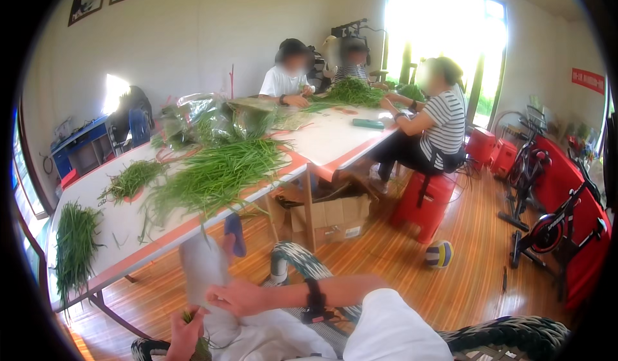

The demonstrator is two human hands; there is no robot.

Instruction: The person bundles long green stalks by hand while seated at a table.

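Note:
Low over my lap, my left hand (185,332) is closed round a small bunch of green stalks (188,316); more green shows below the fingers. Just right of it, my right hand (237,296) has its fingers pinched together, and what they hold, if anything, is too small to make out. A dark band circles my right wrist. Ahead of my hands, a large heap of long, grass-like green leaves (222,171) spreads over the near edge of the white table (151,222). A smaller pile (134,179) and a neat sheaf (76,245) lie farther left.
Clear plastic bags of greens (215,119) stand behind the heap. Three people sit at the table's far end around another green pile (356,92). A cardboard box (331,219) is under the table, with a red stool (425,206), ball (439,254) and exercise bike (547,235) to the right.

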